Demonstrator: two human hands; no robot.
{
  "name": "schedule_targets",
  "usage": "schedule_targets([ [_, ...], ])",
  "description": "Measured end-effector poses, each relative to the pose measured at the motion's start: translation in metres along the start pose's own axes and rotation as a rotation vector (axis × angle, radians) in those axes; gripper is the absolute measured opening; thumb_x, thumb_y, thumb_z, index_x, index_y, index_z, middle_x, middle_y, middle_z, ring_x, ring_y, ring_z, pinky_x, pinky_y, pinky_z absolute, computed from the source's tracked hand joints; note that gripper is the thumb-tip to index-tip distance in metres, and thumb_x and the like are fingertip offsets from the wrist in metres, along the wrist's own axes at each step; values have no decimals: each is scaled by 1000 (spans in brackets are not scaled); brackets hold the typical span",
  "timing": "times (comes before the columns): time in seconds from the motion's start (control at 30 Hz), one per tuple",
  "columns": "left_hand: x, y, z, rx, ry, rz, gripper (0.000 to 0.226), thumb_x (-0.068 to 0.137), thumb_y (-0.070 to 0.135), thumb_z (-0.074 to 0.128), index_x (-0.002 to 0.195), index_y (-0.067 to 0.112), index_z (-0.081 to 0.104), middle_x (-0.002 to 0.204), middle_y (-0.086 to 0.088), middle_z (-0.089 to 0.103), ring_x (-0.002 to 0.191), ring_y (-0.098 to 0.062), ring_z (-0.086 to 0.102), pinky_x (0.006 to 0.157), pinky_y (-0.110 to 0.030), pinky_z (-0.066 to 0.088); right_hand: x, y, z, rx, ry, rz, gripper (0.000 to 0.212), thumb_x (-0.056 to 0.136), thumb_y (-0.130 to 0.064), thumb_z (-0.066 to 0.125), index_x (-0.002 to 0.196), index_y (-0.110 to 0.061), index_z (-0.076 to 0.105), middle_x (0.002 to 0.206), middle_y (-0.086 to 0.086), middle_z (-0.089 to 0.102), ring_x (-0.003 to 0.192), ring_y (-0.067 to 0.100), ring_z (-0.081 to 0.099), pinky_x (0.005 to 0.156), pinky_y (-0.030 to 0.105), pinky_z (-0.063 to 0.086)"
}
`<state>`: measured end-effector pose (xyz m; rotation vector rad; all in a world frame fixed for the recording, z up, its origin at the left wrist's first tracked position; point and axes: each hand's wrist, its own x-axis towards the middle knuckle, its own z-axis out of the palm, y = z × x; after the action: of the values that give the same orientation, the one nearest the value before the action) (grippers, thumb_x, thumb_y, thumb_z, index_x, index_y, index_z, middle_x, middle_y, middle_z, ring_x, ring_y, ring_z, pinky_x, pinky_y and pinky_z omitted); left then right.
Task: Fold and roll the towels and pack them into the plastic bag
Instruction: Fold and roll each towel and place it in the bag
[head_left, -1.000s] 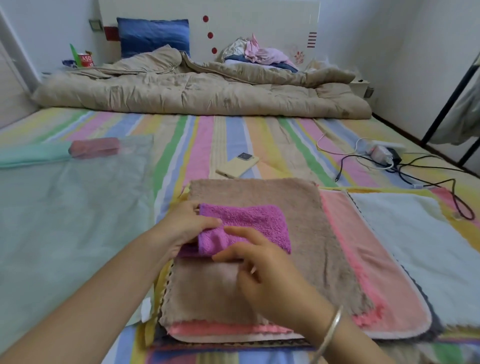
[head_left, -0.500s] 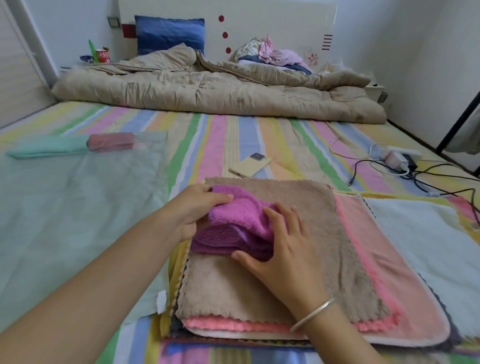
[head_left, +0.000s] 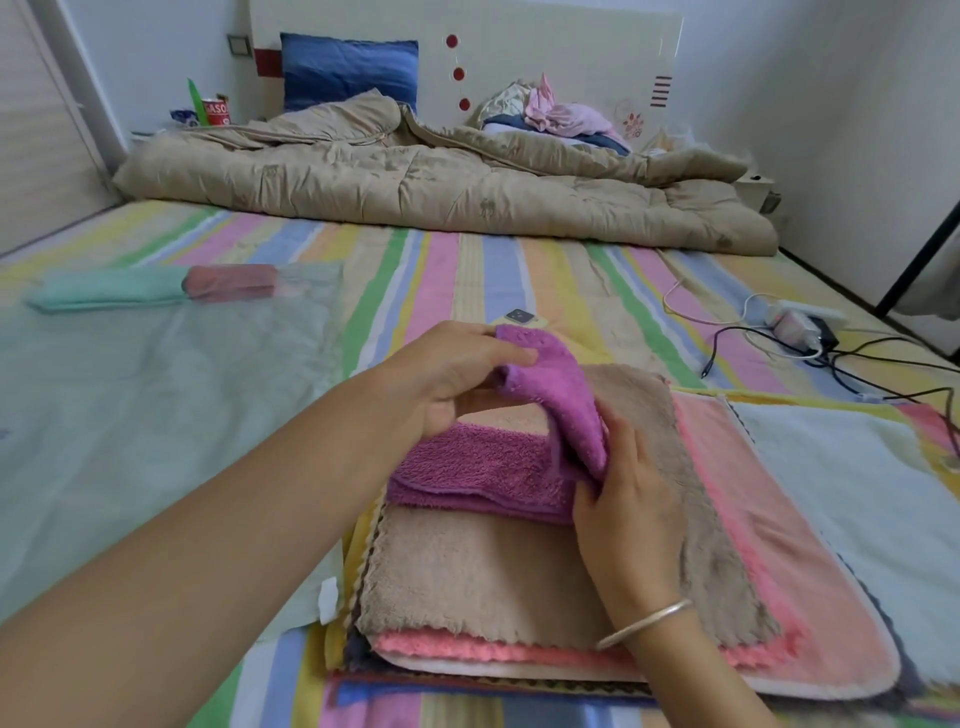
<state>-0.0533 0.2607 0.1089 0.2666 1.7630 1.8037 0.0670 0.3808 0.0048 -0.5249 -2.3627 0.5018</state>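
On the striped bedsheet (head_left: 467, 270) the purple towel (head_left: 483, 467) sits atop the towel stack (head_left: 467, 582); your left hand (head_left: 447, 374) pinches its raised far corner, your right hand (head_left: 628, 509) grips its right fold; likely mid-fold; next, flatten, roll, then reach the plastic bag (head_left: 156, 405), left.

Soft even daylight, faint shadows; wide-angle bending at edges; slight blur, lower corners smeared.
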Motion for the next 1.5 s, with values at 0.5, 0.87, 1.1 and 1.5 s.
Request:
schedule_targets([
  [0.5, 15, -69, -70, 285, 262, -22, 33, 77, 6, 79, 108, 5, 66, 96, -14, 73, 81, -23, 71, 74, -31, 57, -12, 8, 7, -170, -175, -145, 76, 60, 1, 64, 132, -21, 53, 133, 5, 53, 111, 30, 54, 74, 38, 53],
  [0.87, -4, -71, -59, 1295, 502, 347, 47, 85, 26, 69, 128, 18, 52, 129, -2, 54, 117, -24, 53, 95, -37, 44, -8, 1, 11, -366, -301, -164, 59, 72, -5, 69, 127, -24, 60, 136, 4, 54, 75, 28, 68, 49, 31, 50],
  [1.1, -5, -97, 18, 1618, 91, 463, 61, 103, 41, 20, 155, 12, 8, 163, -5, 4, 150, -17, -2, 121, -43, -1, 10, 9, -11, -346, -235, -205, 60, 67, -1, 69, 123, -21, 63, 134, 7, 56, 76, 31, 68, 52, 31, 51],
  [1.5, -11, -118, 7, 1337, 291, 662, 59, 98, 35, 16, 150, 13, 33, 157, -2, 28, 146, -13, 22, 121, -38, 17, 9, 31, -10, 6, -325, 214, 51, 72, -50, 26, 87, -25, 68, 110, -8, 66, 104, 22, 54, 84, 39, 46],
])
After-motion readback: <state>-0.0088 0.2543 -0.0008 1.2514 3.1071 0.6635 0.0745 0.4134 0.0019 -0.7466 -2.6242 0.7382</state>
